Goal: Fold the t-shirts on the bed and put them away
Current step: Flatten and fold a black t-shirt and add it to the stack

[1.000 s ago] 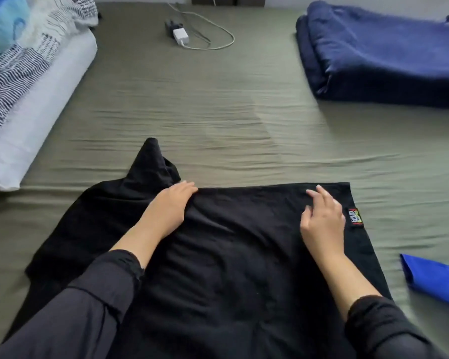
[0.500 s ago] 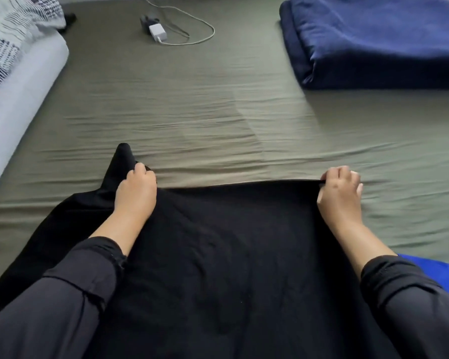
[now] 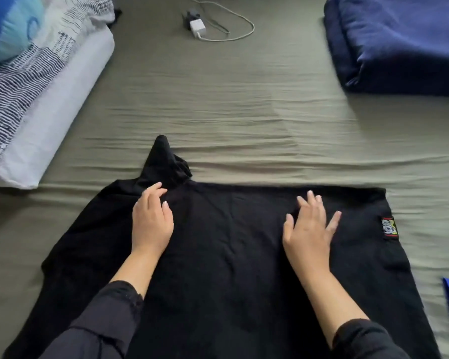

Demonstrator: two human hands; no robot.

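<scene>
Pressing black t-shirt (image 3: 231,268) flat | left hand (image 3: 151,224) grip wide | right hand (image 3: 309,234) grip wide, fingers spread

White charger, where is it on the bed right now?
In the head view, the white charger lies at the far end of the green sheet, top centre, with its cable looped to its right, left of the folded navy blanket.
</scene>
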